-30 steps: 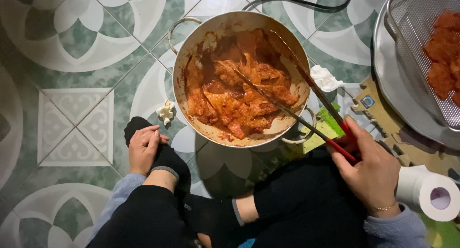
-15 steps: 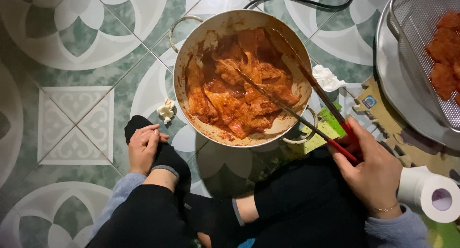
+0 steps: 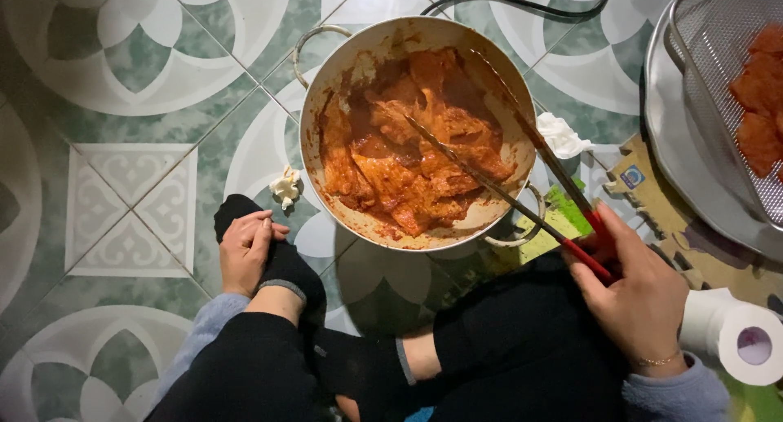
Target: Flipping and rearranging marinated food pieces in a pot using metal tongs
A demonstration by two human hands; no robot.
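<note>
A large metal pot [image 3: 326, 88] stands on the tiled floor, filled with pieces of meat in red-orange marinade [image 3: 408, 157]. My right hand [image 3: 636, 296] grips long metal tongs with red handles [image 3: 522, 173]; the two tips reach into the pot, spread apart over the meat. My left hand [image 3: 245, 251] rests on my black-socked foot, to the lower left of the pot, holding nothing. My crossed legs in black trousers fill the bottom of the view.
A metal tray with a wire basket [image 3: 718, 104] holding more marinated meat sits at the right. A toilet paper roll [image 3: 742, 336] lies by my right wrist. Crumpled tissues [image 3: 285, 185] lie beside the pot. A black cable [image 3: 530, 6] runs behind it.
The tongs have shifted slightly within the pot. My left hand has stayed on my foot.
</note>
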